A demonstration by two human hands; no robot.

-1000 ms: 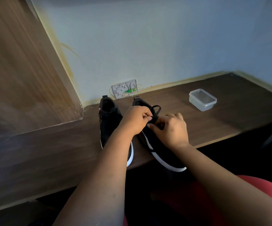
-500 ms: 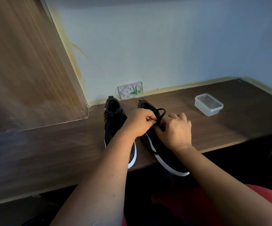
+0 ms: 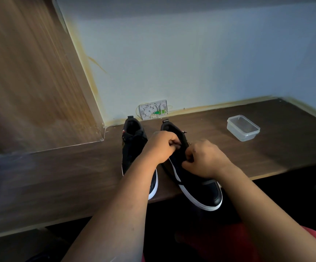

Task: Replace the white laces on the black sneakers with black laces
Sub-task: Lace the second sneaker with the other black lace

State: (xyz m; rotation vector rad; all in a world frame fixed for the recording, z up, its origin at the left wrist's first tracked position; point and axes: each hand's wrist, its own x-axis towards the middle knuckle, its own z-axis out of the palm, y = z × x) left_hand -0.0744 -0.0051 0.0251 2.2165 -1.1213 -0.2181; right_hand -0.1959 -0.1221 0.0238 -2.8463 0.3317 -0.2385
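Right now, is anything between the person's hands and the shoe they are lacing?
Nothing visible. Both the left hand and right hand are already on the right sneaker, fingers curled at its lacing area.

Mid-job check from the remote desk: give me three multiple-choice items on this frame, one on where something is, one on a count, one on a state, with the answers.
1. Where is the clear plastic container?
A. on the desk, right of the sneakers
B. inside a sneaker
C. on the person's lap

2. How many black sneakers are on the desk?
A. one
B. two
C. three

3. What are the hands doing?
A. both lie flat on the desk
B. both work at the right sneaker
C. one lifts the container

Answers: 1 A, it sits apart at the right; 2 B, the left sneaker makes the pair; 3 B, left hand and right hand have fingers curled over its lacing.
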